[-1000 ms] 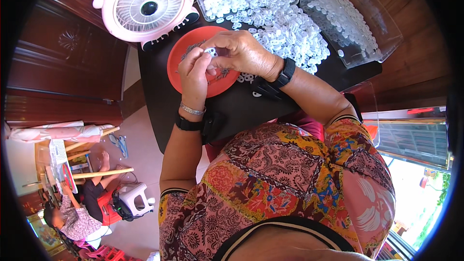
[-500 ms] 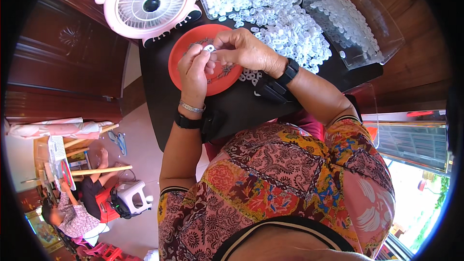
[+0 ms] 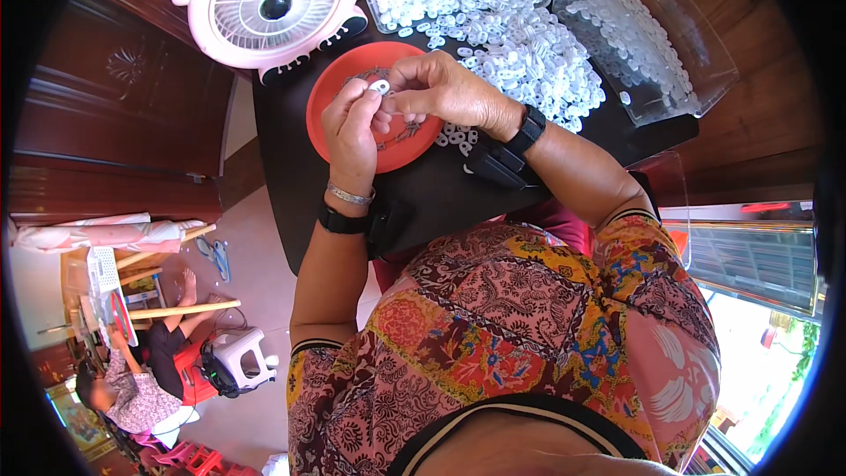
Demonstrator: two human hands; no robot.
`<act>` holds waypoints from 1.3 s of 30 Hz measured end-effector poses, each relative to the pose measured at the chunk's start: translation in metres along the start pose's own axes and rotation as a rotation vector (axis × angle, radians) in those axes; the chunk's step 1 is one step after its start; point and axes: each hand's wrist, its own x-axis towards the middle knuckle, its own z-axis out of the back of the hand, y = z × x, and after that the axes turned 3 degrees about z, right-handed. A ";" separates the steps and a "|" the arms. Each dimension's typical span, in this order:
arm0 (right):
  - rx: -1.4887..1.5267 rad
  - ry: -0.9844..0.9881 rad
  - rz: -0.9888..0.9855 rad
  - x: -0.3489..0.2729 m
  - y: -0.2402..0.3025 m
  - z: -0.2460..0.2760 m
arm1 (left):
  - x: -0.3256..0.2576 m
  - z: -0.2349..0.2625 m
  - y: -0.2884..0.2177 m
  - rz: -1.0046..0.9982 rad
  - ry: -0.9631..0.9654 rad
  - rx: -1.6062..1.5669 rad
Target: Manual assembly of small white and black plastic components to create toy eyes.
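At far left, a dark reddish-brown wooden cabinet; at near left, well apart from the table, 1 seated person in a patterned top. Next, on the far left side of a black tabletop, a round pink plastic fan with black feet. Between the tabletop's left edge and a round orange-red plastic dish, a strip of dark surface, wider toward the near edge, with room for shifting the left wrist. Inside the dish, slender grey pieces.

Over the dish, the left hand, with fingers curled and thumb nearly closed to forefinger; pinched at the tips, 1 small white oval piece with holes, raised above the dish.

Just to the right, the right hand, with thumb and forefinger bowed around a gap, tips together beside the white piece; cannot tell any grip there.

Near the dish's right rim, a few loose white ovals. Farther right, close behind the right hand, a broad heap of white oval pieces: tighter room on that side. At the far right edge, a clear plastic bin, partly filled with similar pieces.
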 end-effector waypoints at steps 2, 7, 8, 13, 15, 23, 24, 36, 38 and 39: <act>-0.007 -0.004 -0.004 0.000 -0.001 0.000 | 0.000 0.000 0.000 0.001 -0.004 0.021; 0.032 -0.002 -0.010 0.001 -0.001 0.001 | 0.001 0.005 0.005 0.014 0.026 -0.006; 0.032 -0.003 -0.009 0.001 -0.003 0.001 | 0.001 0.006 0.005 0.019 0.042 -0.025; 0.103 -0.135 0.183 0.002 -0.002 -0.009 | 0.001 0.001 0.002 0.125 0.008 -0.141; -0.103 -0.131 0.212 0.000 -0.003 -0.005 | 0.001 0.000 0.002 0.157 -0.019 -0.117; -0.510 -0.183 0.430 0.000 -0.007 -0.004 | 0.001 0.002 -0.001 0.139 0.041 -0.131; -0.471 -0.184 0.445 0.000 -0.007 -0.004 | 0.001 0.002 -0.001 0.138 0.042 -0.132; -0.561 -0.153 0.576 -0.002 -0.002 -0.001 | -0.001 0.003 -0.005 0.086 0.108 -0.124; -0.587 -0.150 0.584 -0.004 0.001 -0.001 | -0.002 0.002 -0.006 0.061 0.126 -0.114; -0.591 -0.153 0.620 -0.005 0.003 -0.002 | -0.003 0.002 -0.007 0.061 0.125 -0.114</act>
